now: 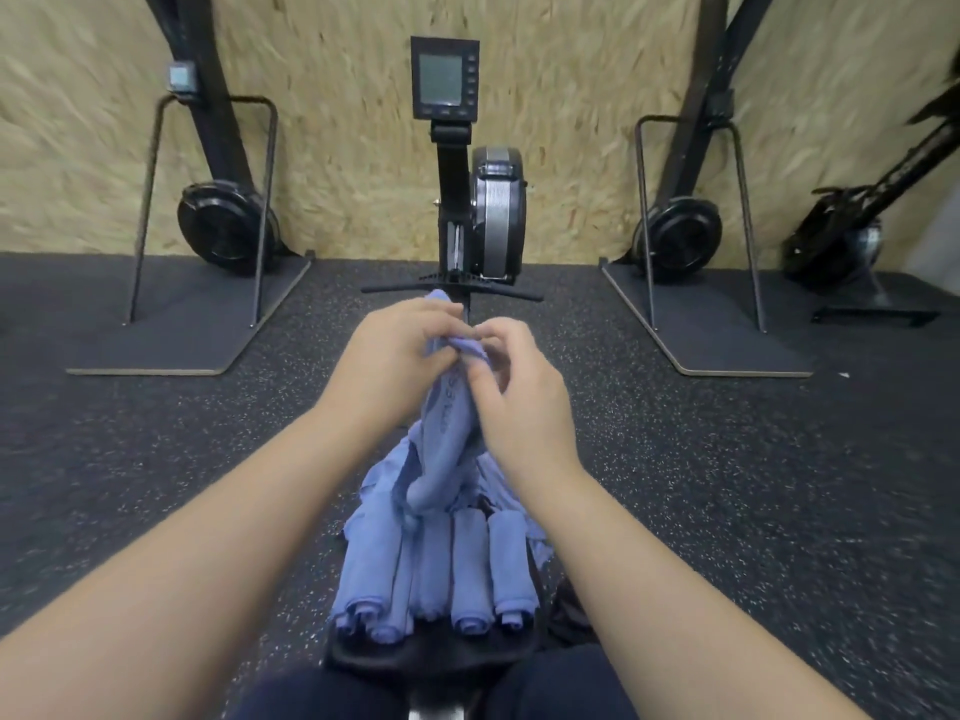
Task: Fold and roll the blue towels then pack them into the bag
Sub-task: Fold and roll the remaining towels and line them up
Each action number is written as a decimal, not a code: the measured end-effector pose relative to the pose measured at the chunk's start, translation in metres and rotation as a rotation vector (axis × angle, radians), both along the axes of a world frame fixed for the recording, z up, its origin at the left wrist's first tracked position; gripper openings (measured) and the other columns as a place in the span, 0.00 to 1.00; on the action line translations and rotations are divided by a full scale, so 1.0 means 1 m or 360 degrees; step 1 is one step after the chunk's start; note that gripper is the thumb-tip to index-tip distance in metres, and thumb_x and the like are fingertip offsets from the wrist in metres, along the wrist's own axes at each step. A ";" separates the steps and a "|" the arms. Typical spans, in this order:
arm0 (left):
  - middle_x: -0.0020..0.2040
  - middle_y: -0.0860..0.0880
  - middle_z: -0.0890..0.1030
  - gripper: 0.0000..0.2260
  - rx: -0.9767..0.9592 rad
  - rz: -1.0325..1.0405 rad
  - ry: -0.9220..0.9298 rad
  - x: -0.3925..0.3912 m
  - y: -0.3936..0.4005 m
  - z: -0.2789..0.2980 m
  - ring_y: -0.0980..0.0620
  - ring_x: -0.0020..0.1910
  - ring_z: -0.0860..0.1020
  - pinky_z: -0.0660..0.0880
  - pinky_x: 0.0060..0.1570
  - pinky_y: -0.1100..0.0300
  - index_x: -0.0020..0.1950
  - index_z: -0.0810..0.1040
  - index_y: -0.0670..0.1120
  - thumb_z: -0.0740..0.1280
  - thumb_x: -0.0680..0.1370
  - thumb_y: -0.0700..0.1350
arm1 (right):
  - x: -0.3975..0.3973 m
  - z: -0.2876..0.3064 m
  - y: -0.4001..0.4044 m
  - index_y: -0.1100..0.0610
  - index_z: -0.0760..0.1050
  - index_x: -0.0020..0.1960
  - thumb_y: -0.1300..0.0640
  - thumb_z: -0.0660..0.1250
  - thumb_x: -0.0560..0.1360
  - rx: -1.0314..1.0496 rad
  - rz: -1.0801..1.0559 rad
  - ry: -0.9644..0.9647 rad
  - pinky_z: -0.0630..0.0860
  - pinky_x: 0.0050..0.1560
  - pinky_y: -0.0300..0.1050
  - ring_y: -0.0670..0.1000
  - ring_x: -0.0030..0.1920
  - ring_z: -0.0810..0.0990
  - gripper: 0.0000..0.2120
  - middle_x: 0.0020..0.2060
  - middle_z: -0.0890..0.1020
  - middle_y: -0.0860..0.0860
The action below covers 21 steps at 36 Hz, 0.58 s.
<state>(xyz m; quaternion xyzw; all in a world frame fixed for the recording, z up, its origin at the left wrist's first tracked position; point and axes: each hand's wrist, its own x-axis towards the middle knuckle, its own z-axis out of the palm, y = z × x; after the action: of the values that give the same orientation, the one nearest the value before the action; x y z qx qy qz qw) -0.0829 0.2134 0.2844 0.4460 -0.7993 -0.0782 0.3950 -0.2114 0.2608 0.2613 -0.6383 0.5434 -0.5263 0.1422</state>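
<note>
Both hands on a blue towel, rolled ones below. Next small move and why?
Probably spread it flat to fold. Left hand and right hand pinch the held towel bunched and hanging, unlike the rolled towels lying side by side.

Rower (496, 220) with monitor (443, 77) ahead against chipboard wall (337, 148); ski machines (223, 226) either side on speckled floor (156, 459).

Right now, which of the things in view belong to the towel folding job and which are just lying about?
Part of the job:
- blue towel held up in the left hand and right hand
- rolled towels lined up below
- loose towels behind the rolls

Just lying about:
- rowing machine with its monitor
- ski machines by the wall
</note>
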 end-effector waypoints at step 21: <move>0.38 0.56 0.81 0.08 0.0520 0.0317 0.0048 0.010 0.075 -0.087 0.54 0.39 0.79 0.69 0.38 0.59 0.41 0.79 0.56 0.68 0.76 0.43 | -0.041 0.012 0.124 0.50 0.68 0.50 0.57 0.58 0.81 0.0015 -0.0141 -0.0078 0.70 0.42 0.50 0.55 0.43 0.76 0.03 0.40 0.78 0.49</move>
<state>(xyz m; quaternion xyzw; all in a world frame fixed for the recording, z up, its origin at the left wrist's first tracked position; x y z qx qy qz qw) -0.0730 0.2883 0.1975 0.5800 -0.7218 -0.1741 0.3351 -0.2528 0.3848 0.2733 -0.5999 0.5700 -0.5449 0.1350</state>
